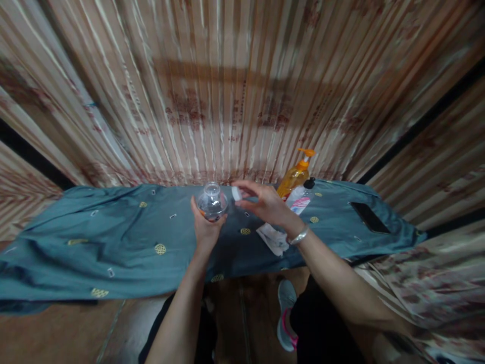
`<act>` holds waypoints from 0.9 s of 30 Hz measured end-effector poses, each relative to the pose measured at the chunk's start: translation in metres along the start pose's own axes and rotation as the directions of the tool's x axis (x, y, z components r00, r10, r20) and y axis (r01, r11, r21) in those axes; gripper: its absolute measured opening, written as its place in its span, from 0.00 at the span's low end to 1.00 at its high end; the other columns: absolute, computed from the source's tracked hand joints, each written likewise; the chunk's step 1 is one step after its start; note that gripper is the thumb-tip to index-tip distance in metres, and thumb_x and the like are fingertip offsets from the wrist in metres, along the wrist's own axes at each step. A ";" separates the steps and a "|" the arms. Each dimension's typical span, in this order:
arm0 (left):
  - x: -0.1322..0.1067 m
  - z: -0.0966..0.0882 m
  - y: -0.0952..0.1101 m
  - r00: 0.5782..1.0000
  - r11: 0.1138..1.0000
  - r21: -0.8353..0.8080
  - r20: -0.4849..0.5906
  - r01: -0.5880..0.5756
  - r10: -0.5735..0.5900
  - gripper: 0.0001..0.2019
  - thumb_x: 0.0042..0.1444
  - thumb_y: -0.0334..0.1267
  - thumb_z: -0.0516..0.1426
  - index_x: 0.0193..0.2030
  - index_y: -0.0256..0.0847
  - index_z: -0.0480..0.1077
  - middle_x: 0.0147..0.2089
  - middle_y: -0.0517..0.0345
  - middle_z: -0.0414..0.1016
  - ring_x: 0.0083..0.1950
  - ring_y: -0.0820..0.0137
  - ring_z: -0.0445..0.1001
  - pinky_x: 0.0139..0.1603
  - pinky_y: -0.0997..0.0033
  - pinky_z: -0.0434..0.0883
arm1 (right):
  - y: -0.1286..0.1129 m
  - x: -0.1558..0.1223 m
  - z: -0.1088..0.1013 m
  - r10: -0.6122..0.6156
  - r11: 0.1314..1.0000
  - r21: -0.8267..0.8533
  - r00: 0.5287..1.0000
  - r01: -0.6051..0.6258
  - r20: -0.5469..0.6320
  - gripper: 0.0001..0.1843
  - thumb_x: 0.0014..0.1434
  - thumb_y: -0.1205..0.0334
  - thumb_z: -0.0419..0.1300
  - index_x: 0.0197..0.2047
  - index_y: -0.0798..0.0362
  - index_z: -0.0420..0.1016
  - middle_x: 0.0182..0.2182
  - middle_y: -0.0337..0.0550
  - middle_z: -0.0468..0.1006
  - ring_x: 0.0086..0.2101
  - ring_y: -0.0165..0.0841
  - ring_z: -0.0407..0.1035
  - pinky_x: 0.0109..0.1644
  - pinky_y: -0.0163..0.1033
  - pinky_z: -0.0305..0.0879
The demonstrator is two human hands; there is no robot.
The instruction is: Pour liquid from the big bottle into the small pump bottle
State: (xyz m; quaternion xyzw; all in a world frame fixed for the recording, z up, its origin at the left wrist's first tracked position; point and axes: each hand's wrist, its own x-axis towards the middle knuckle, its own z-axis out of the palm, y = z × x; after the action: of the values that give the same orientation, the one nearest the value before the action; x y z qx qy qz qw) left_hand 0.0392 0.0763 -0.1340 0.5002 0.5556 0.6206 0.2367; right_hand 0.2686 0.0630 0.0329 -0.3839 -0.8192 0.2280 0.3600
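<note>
My left hand point(207, 222) is wrapped round the lower part of a clear, wide-bodied bottle point(212, 202) with a narrow, uncapped mouth. The bottle stands upright at the middle of the cloth-covered table. Just to its right, my right hand point(263, 201) pinches a white cap point(236, 193) between thumb and fingers, apart from the bottle's mouth. A silvery bracelet circles my right wrist. Below that hand lies a folded white cloth or tissue point(273, 239).
An orange pump bottle point(293, 179) and a white-and-pink bottle with a black top point(301, 197) stand behind my right hand. A black phone-like slab point(369, 217) lies at the right. The teal tablecloth point(125, 227) has loose folds, and a patterned curtain point(223, 101) hangs behind.
</note>
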 end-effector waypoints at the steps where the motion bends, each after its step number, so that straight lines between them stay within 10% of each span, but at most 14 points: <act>1: -0.001 0.001 0.000 1.000 1.000 -0.003 0.013 0.005 -0.005 0.75 0.49 0.41 0.85 0.97 0.45 0.49 0.80 0.31 0.84 0.75 0.40 0.91 0.75 0.40 0.90 | -0.005 0.012 -0.003 -0.049 0.996 -0.072 0.999 0.050 0.015 0.25 0.77 0.62 0.76 0.74 0.45 0.89 0.66 0.48 0.96 0.63 0.46 0.91 0.73 0.53 0.87; 13: -0.020 0.016 0.000 0.967 0.962 0.112 0.097 -0.248 0.238 0.61 0.52 0.37 0.79 0.91 0.44 0.60 0.85 0.29 0.78 0.86 0.35 0.81 0.88 0.31 0.78 | -0.037 0.018 -0.039 -0.202 0.871 -0.376 0.928 0.316 0.313 0.21 0.77 0.76 0.71 0.68 0.51 0.89 0.64 0.54 0.95 0.67 0.49 0.90 0.74 0.53 0.86; 27: -0.034 0.026 -0.002 0.931 0.918 0.177 0.149 -0.356 0.332 0.59 0.52 0.33 0.77 0.91 0.46 0.63 0.82 0.32 0.81 0.81 0.34 0.83 0.87 0.27 0.76 | -0.046 0.001 -0.048 0.029 0.829 -0.535 0.944 0.162 0.330 0.04 0.81 0.67 0.75 0.55 0.51 0.89 0.48 0.49 0.96 0.49 0.45 0.92 0.50 0.40 0.79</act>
State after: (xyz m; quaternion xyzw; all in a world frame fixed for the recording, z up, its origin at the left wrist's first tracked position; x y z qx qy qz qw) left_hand 0.0750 0.0593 -0.1508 0.6465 0.5040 0.5632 0.1040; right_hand 0.2837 0.0405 0.0937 -0.3998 -0.9106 0.0276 0.1013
